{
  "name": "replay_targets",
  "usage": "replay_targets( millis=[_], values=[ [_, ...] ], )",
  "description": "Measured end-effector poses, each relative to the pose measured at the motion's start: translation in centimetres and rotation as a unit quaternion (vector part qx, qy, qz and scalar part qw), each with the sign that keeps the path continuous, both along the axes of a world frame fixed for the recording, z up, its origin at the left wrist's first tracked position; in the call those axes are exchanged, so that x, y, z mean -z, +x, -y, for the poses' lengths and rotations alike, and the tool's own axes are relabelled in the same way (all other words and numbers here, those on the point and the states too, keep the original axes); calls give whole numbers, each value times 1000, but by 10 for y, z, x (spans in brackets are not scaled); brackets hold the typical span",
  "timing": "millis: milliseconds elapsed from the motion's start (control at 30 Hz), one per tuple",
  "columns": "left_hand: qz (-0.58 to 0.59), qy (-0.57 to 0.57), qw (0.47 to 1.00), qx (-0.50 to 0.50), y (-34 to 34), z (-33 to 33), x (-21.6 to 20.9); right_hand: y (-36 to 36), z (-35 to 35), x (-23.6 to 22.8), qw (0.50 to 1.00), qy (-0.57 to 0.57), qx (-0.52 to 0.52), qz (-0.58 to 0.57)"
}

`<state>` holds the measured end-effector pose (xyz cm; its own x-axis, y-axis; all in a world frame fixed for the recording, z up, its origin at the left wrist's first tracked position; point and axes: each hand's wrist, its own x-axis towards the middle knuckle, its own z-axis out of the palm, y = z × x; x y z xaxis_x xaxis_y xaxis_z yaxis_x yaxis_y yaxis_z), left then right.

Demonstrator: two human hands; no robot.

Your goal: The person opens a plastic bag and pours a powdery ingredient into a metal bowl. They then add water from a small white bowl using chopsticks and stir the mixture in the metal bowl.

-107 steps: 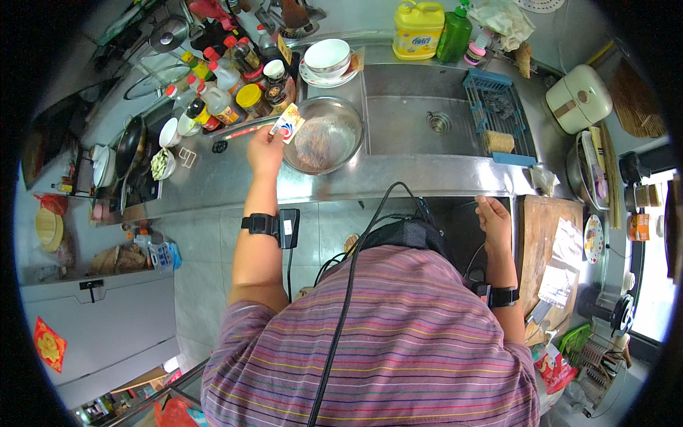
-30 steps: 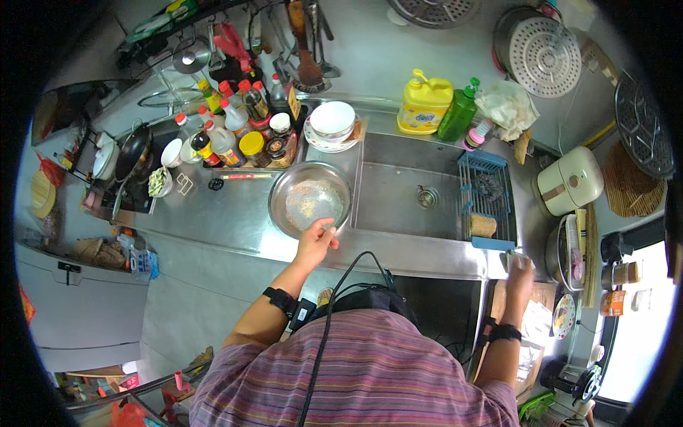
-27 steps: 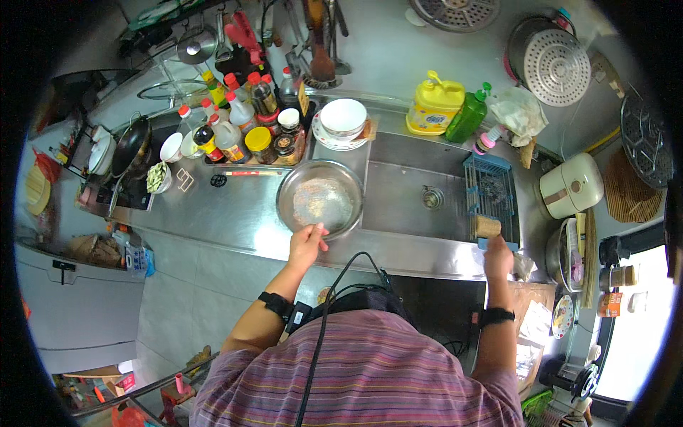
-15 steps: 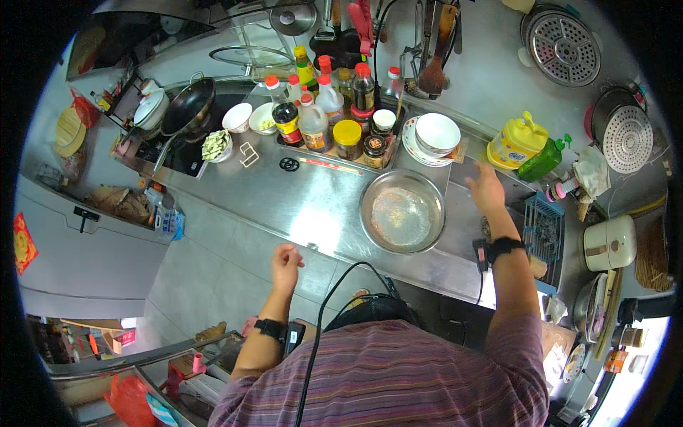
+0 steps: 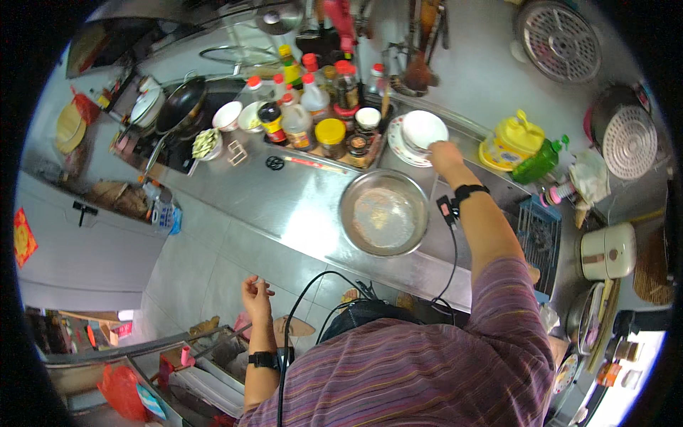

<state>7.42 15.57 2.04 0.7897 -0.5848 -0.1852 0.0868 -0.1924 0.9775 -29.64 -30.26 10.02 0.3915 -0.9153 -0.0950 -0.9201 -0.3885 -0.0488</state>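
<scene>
My right hand (image 5: 445, 156) is at the right rim of the white bowls (image 5: 425, 129), which are stacked on a patterned plate (image 5: 397, 147). Its fingers are curled, and what they grip, if anything, is hidden beneath the hand. Close by on the steel counter stands a wide metal basin (image 5: 385, 213) with pale, powdery-looking contents in its bottom. Away from the counter, above the floor, my left hand (image 5: 257, 296) hangs with its fingers loosely bent and apart, holding nothing.
Several sauce bottles (image 5: 295, 122) and jars crowd a tray behind the basin. A yellow jug (image 5: 512, 142) and a green pump bottle (image 5: 537, 162) stand right of the sink. A wok (image 5: 181, 107) and a bowl of cut pale-green pieces (image 5: 206, 144) are at the left. A cable (image 5: 454, 263) hangs from my right wrist.
My right hand has moved left, from beside the yellow jug to the bowl stack's edge. My left hand has dropped lower and further left. The whole view has shifted slightly.
</scene>
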Motion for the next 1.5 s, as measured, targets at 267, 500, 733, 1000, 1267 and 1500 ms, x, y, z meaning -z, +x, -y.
replay_targets(
  millis=[267, 500, 733, 1000, 1267, 1500],
  values=[
    [66, -6, 996, 64, -53, 38, -49, -11, 3, -11, 984, -134, -120, 11],
    [56, -87, 981, 167, -105, 126, -134, -49, -56, -30, 910, -324, -161, 204],
    [-206, -89, 887, 405, -225, 222, -176, -121, -156, -76, 891, -333, -170, 258],
    [-289, -18, 783, 551, -352, 249, -146, -195, -241, -77, 902, -294, -127, 291],
    [5, 80, 854, 514, -404, 277, -121, -243, -246, -50, 913, -203, -28, 353],
    [606, -27, 664, 436, -435, 289, -144, -333, -194, -29, 939, -105, 161, 287]
  ],
)
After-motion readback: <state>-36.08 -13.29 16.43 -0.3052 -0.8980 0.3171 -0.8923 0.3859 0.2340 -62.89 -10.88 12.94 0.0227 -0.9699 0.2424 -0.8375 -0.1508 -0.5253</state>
